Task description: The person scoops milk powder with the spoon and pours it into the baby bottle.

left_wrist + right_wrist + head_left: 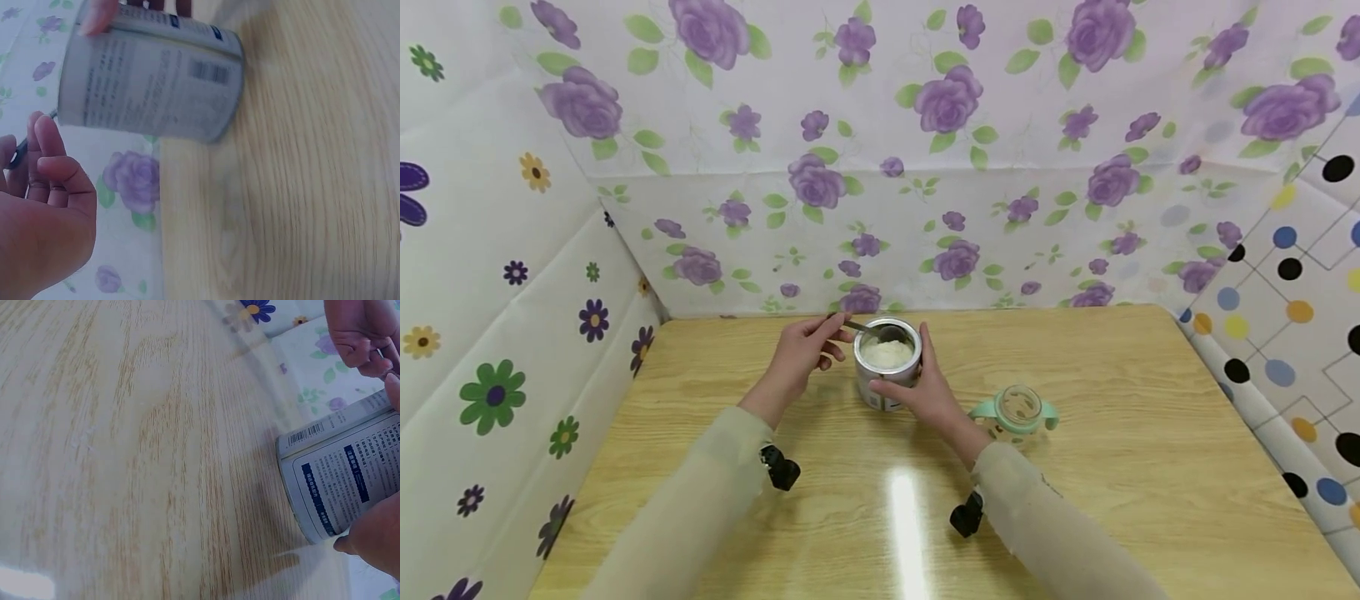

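Near the back of the table an open silver can (887,392) with printed labels holds pale powder (886,354). My right hand (931,392) grips the can's right side, thumb across the front and fingers behind. From the left, my left hand (808,350) pinches the handle of a dark spoon (891,333), whose bowl lies inside the can's mouth over the powder. In the left wrist view the left hand (56,206) has its other fingers loosely bent beside the can (150,81). The right wrist view shows the can's barcode side (337,462) close to the right hand (378,537).
A clear baby bottle (1018,408) with a mint-green collar and two handles stands right of the can, just past the right forearm. Flowered cloth (865,167) hangs behind the wooden table (1112,467), with patterned cloth along both sides.
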`<state>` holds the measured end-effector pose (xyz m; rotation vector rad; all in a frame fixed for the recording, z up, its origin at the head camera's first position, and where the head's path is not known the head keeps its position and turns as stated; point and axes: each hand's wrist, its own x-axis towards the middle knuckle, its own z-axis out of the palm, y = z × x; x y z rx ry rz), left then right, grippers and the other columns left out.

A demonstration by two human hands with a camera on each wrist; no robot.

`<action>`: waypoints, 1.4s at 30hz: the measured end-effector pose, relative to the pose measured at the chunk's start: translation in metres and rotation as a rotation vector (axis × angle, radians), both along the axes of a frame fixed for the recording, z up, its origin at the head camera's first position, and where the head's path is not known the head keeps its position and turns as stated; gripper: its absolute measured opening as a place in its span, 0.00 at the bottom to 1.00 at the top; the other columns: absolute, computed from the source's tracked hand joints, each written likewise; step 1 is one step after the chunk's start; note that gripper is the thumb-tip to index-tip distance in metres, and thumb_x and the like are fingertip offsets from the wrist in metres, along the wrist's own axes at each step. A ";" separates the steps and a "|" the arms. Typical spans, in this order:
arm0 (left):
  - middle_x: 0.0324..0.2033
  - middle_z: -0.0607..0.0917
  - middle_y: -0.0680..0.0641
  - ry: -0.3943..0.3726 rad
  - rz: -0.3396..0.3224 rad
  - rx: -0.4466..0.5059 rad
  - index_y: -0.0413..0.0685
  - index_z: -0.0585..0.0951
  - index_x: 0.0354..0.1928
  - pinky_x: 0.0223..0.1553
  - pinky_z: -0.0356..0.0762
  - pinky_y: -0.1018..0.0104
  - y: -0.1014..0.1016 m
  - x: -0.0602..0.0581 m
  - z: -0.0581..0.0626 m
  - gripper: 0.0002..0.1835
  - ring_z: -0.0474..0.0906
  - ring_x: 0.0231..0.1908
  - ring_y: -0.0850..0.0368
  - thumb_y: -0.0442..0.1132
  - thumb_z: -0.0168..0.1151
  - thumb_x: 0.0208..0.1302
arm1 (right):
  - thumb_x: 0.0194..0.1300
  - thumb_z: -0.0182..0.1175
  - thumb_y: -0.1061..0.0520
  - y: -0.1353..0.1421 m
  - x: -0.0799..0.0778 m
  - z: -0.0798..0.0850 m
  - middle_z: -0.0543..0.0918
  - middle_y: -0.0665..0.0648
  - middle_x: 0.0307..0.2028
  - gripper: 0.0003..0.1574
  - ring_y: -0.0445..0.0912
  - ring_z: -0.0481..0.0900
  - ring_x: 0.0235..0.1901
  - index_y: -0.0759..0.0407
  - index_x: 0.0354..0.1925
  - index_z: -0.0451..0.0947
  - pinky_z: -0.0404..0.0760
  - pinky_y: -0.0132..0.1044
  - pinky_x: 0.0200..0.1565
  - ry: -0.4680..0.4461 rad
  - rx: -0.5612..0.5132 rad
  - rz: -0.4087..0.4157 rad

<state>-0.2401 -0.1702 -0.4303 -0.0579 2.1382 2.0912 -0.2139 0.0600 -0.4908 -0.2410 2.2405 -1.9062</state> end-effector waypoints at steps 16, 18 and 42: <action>0.39 0.91 0.55 -0.123 0.035 0.222 0.47 0.86 0.60 0.27 0.75 0.75 0.017 -0.011 0.008 0.20 0.82 0.29 0.61 0.52 0.63 0.80 | 0.66 0.78 0.49 -0.001 -0.005 -0.004 0.43 0.62 0.86 0.81 0.62 0.49 0.83 0.46 0.87 0.25 0.58 0.62 0.78 0.004 -0.002 -0.017; 0.38 0.91 0.55 -0.115 0.048 0.234 0.46 0.86 0.58 0.27 0.75 0.75 0.018 -0.013 0.007 0.18 0.82 0.29 0.62 0.51 0.63 0.80 | 0.66 0.78 0.49 -0.001 -0.005 -0.004 0.43 0.61 0.86 0.81 0.62 0.49 0.83 0.45 0.87 0.25 0.59 0.61 0.78 0.004 -0.001 -0.019; 0.33 0.91 0.53 -0.024 0.102 0.282 0.41 0.86 0.55 0.24 0.76 0.75 0.020 -0.017 -0.005 0.18 0.81 0.25 0.61 0.49 0.63 0.80 | 0.67 0.77 0.50 -0.004 -0.009 -0.010 0.46 0.59 0.85 0.78 0.61 0.51 0.82 0.41 0.87 0.28 0.61 0.62 0.77 0.023 0.006 -0.009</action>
